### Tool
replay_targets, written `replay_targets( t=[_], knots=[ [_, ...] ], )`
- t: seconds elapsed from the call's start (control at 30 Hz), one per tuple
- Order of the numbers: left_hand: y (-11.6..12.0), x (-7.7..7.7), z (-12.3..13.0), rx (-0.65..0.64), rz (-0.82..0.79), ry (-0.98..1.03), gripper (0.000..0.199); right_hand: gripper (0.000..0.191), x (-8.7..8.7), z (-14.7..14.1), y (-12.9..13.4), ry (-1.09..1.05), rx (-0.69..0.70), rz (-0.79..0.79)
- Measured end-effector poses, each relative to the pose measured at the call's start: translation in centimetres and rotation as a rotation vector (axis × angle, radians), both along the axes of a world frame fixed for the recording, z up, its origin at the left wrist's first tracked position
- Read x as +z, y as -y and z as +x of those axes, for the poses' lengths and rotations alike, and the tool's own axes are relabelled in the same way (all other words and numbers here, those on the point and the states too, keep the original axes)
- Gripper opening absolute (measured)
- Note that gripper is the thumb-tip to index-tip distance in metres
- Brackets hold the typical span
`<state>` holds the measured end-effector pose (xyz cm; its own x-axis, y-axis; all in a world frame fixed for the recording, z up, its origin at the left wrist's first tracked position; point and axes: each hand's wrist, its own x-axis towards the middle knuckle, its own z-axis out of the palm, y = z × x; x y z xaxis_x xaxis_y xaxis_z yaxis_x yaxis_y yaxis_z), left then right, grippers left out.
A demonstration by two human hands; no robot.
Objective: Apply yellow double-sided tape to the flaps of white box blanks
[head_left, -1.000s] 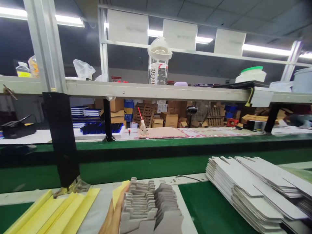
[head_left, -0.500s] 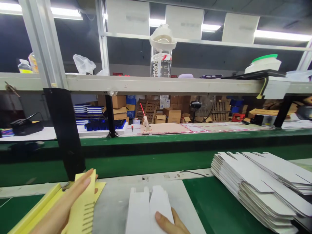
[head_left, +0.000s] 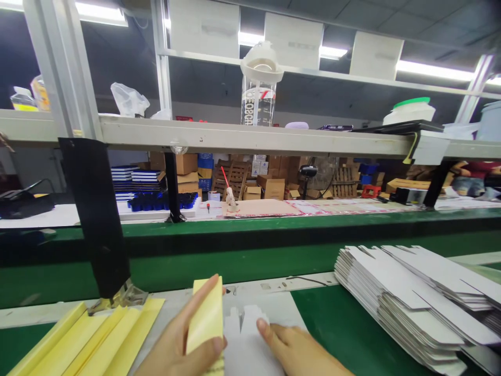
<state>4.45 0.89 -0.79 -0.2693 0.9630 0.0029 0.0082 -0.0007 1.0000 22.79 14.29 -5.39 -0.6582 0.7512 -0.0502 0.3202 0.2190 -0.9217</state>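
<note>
While yellow strips [head_left: 94,334] lie fanned at far left, my left hand [head_left: 180,339] pinches a yellow strip [head_left: 206,321] upright between thumb and fingers; beside it my right hand [head_left: 297,350] presses flat on white die-cut card [head_left: 245,334], with white carton stacks [head_left: 410,297] farther right

A green counter [head_left: 352,334] runs under a grey metal shelf [head_left: 250,140] held by pale uprights [head_left: 62,68]. Fluorescent tubes [head_left: 434,70] glow beneath a dark tiled ceiling [head_left: 410,21]. Behind, brown cardboard boxes [head_left: 270,188] and wooden pallets [head_left: 344,183] stand against a pale wall [head_left: 219,112].
</note>
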Motion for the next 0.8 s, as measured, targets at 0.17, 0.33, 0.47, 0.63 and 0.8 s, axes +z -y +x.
replay_targets(
  t=[0.17,0.33,0.47,0.63,0.8],
  knots=[
    [-1.7,-2.1,1.1,-0.210,0.081,0.113,0.078,0.042,3.7,-2.4,0.9,-0.162,-0.011,0.128],
    [-2.2,-2.5,0.6,-0.186,0.190,0.175,0.075,0.040,3.2,-3.6,2.5,-0.306,0.112,-0.076],
    [-2.4,-2.1,-0.1,-0.146,0.209,0.171,0.074,0.046,2.2,-4.0,2.9,-0.322,0.243,-0.391],
    [-2.4,-2.0,-0.1,-0.017,0.176,0.096,0.049,0.054,2.2,-5.2,3.4,-0.356,0.171,-0.454],
    [-2.3,-2.7,0.3,-0.160,0.157,-0.001,0.084,0.053,2.4,-5.3,2.7,-0.358,0.125,-0.346]
  ],
)
